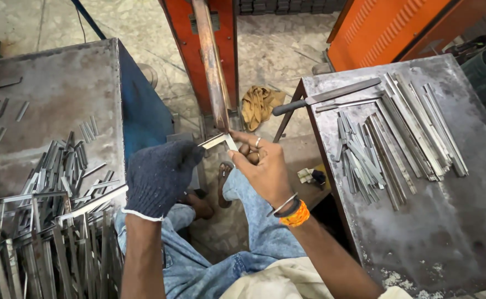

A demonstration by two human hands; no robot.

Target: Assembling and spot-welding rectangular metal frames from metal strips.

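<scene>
Between two tables, gloved left hand and bare right hand each pinch closed on a small metal strip under the machine's copper arm. Left table carries a big strip heap, right table a neater pile; looks partway through.

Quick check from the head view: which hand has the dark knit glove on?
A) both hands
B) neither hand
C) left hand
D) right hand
C: the left hand wears the dark glove, while the right hand is bare, with a ring and orange wrist bands.
</scene>
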